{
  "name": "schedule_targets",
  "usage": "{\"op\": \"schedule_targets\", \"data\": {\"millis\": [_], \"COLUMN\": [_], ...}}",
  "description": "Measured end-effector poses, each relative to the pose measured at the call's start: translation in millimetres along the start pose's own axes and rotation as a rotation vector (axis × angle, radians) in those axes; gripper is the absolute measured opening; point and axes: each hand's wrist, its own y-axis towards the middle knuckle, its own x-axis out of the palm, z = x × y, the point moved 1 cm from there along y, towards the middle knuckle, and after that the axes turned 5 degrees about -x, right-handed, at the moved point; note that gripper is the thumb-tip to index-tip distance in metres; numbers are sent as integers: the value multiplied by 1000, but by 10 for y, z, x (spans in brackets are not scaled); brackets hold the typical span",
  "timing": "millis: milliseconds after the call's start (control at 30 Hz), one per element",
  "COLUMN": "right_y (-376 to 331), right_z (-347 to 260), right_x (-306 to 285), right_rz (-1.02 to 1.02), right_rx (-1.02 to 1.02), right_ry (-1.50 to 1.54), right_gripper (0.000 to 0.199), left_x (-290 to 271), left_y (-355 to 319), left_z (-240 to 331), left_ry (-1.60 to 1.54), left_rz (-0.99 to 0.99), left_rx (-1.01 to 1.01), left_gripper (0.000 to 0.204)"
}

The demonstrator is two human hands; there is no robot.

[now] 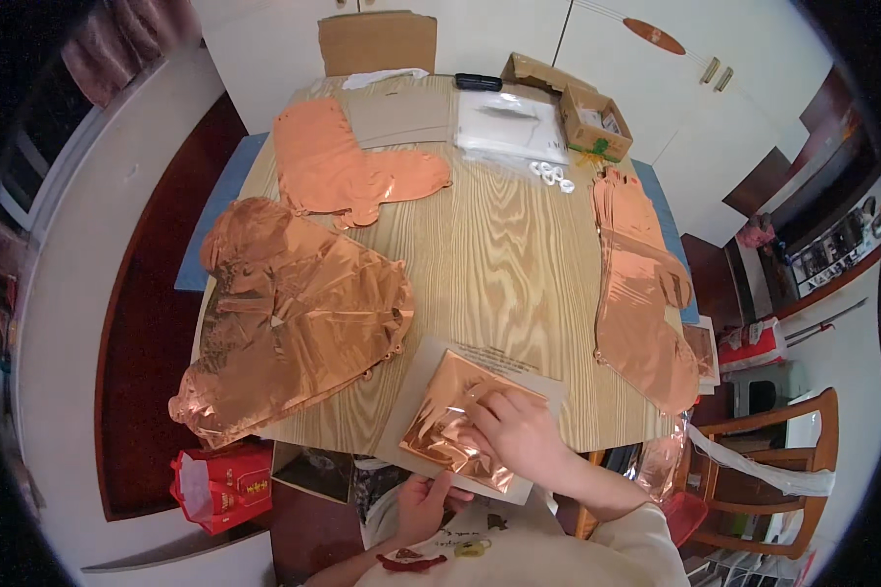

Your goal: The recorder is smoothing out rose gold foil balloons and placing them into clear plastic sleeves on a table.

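A folded copper-coloured foil balloon (pixel 433 422) lies on a grey printed sheet (pixel 394 437) at the table's near edge. My right hand (pixel 511 428) is over its upper part with fingers bent together and the tips on the foil. Below it, my left hand (pixel 429 506) grips the near edge with the thumb on the foil's side; its other fingers are partly hidden. To the left, a big spread stack of copper foil balloons (pixel 299 318) reaches over the table edge. Behind that is another flat copper foil stack (pixel 323 161). A third long stack (pixel 641 284) runs along the right side.
At the back of the wood-grain table (pixel 504 249) stand clear plastic bags (pixel 511 129), white rings (pixel 555 176), a black object (pixel 479 82) and a small cardboard box (pixel 597 122). A wooden chair (pixel 778 470) is at right, a red gift bag (pixel 235 486) at lower left.
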Motion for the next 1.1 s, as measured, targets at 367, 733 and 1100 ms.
{"op": "schedule_targets", "data": {"millis": [367, 733, 1100], "right_y": [34, 66, 128], "right_z": [219, 236, 273], "right_x": [-50, 122, 114], "right_rz": [58, 68, 66], "right_rx": [-96, -51, -67], "right_ry": [95, 141, 140], "right_gripper": [67, 63, 57], "left_x": [-324, -181, -264], "left_y": [-108, 100, 140], "left_z": [545, 923, 990], "left_ry": [1243, 1415, 1472], "left_rz": [327, 265, 143], "left_rx": [951, 715, 749], "left_gripper": [34, 45, 53]}}
